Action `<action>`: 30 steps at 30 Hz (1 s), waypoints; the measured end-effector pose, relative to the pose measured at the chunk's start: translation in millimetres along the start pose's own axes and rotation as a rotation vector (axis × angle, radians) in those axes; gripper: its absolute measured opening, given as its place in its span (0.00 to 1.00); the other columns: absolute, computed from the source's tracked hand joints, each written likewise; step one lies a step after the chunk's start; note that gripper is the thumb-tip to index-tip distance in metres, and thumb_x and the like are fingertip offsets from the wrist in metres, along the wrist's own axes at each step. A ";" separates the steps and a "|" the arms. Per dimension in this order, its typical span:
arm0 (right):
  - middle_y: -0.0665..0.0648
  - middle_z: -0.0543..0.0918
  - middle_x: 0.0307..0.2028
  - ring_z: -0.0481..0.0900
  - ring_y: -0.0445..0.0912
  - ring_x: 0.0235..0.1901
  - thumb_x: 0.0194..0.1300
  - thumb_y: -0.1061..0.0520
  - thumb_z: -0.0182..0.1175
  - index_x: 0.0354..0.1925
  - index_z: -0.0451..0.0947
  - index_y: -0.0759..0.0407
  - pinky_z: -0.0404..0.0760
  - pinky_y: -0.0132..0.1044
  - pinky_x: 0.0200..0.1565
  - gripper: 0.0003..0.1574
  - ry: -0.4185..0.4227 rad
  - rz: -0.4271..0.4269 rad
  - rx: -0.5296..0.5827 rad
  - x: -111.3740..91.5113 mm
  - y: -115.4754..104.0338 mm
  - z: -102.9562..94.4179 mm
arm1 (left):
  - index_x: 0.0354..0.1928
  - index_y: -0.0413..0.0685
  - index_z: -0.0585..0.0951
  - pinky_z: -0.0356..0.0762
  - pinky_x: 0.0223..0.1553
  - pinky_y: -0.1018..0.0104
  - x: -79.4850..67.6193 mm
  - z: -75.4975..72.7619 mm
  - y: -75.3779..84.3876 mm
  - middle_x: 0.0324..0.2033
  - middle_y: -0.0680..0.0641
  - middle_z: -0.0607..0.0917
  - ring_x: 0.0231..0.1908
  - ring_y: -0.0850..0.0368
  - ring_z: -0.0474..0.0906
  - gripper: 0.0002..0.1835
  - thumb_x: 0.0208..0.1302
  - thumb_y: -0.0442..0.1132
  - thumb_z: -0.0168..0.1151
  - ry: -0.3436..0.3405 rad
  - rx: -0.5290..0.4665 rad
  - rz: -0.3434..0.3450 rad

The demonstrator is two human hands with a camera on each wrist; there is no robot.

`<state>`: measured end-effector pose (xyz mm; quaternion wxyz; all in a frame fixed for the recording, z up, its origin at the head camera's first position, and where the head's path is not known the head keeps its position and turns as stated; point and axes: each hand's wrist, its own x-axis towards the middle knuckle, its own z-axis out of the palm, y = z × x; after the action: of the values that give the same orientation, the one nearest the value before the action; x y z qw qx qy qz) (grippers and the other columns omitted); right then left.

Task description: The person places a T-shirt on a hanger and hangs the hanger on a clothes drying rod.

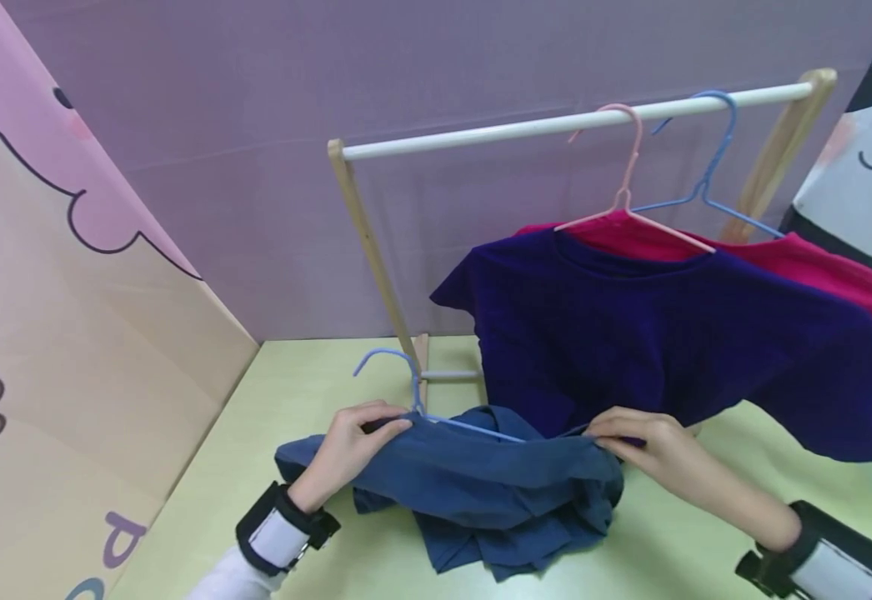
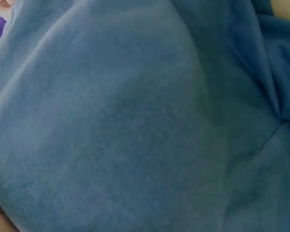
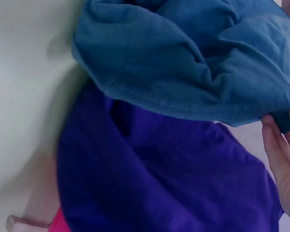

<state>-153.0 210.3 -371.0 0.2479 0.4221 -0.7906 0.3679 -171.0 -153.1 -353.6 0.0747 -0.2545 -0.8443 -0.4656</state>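
Observation:
A teal-blue T-shirt (image 1: 481, 483) hangs bunched between my two hands, low over the table. My left hand (image 1: 349, 442) pinches its upper edge at the left, close to the neck of a blue hanger (image 1: 415, 383). The hanger's hook stands up free above the cloth, and one arm of it runs along the shirt's opening; its other arm is hidden by fabric. With thumb and fingers my right hand (image 1: 642, 442) pinches the shirt's edge at the right. In the right wrist view the hemmed edge of the shirt (image 3: 183, 67) runs to those fingertips.
Behind stands a rack with a white rail (image 1: 481, 132) and wooden posts. A dark purple T-shirt (image 1: 593, 325) hangs there on a pink hanger (image 1: 626, 175), with a magenta shirt (image 1: 841, 275) on another blue hanger (image 1: 721, 150) behind it. Printed cloth walls enclose the yellow-green table (image 1: 256, 467).

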 end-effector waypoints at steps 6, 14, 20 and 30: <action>0.53 0.81 0.34 0.76 0.38 0.37 0.37 0.81 0.62 0.35 0.80 0.59 0.70 0.19 0.39 0.26 -0.023 0.029 0.052 11.0 -9.7 5.5 | 0.39 0.44 0.82 0.75 0.36 0.69 2.8 5.1 -1.5 0.33 0.52 0.82 0.33 0.62 0.77 0.09 0.57 0.38 0.60 -0.026 -0.026 0.026; 0.51 0.81 0.35 0.76 0.37 0.37 0.45 0.78 0.60 0.36 0.80 0.56 0.71 0.20 0.39 0.23 -0.054 0.108 0.109 18.2 -18.6 14.3 | 0.38 0.43 0.83 0.75 0.38 0.68 5.4 13.6 1.6 0.35 0.51 0.83 0.36 0.61 0.78 0.09 0.56 0.38 0.60 -0.011 -0.031 0.053; 0.51 0.81 0.35 0.76 0.38 0.36 0.48 0.75 0.60 0.36 0.80 0.53 0.70 0.20 0.39 0.21 -0.045 0.157 0.115 22.7 -22.2 21.1 | 0.38 0.41 0.82 0.75 0.38 0.68 8.4 21.4 3.6 0.36 0.48 0.83 0.37 0.58 0.78 0.10 0.56 0.37 0.60 -0.015 -0.039 0.094; 0.51 0.76 0.34 0.77 0.35 0.28 0.45 0.71 0.65 0.32 0.78 0.59 0.75 0.24 0.29 0.14 0.005 0.312 0.131 17.2 -21.8 34.5 | 0.37 0.41 0.83 0.75 0.36 0.69 9.3 28.6 2.7 0.35 0.48 0.83 0.35 0.59 0.78 0.08 0.54 0.34 0.61 0.021 -0.055 0.142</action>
<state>-146.2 166.6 -371.8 0.1617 0.3087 -0.8203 0.4535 -174.5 -125.1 -364.1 0.1096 -0.3106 -0.8103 -0.4847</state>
